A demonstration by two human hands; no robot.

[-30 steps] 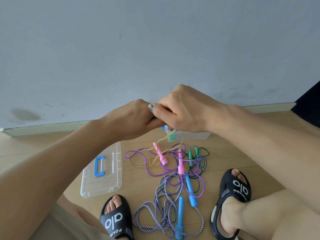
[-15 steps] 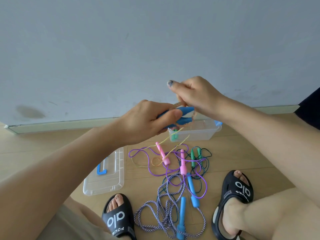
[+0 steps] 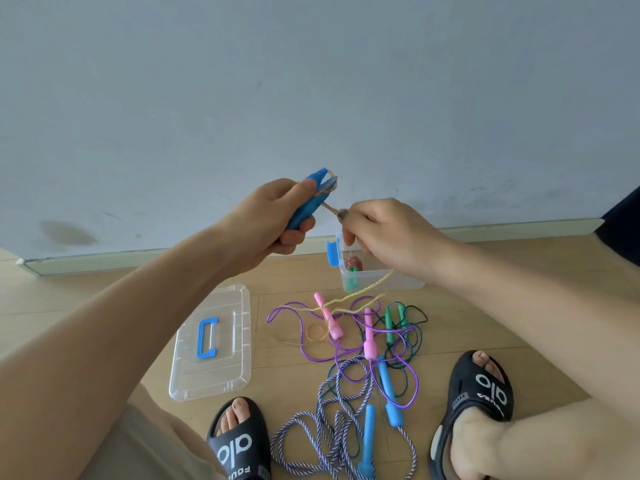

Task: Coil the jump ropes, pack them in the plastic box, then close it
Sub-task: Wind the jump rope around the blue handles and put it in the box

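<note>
Left hand: grips paired blue handles, tips up.
Right hand: pinches yellow rope just beside handles.
Plastic box: floor, under right hand, open.
Lid: below left hand.
Loose ropes: floor, below both hands.

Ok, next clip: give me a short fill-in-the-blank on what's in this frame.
1. The left hand grips a pair of ____ handles.
2. The right hand pinches the yellow rope wound round them.
3. The clear lid lies on the ____, off the plastic box.
4. The purple rope has ____ handles.

Missing: blue; floor; pink
</note>
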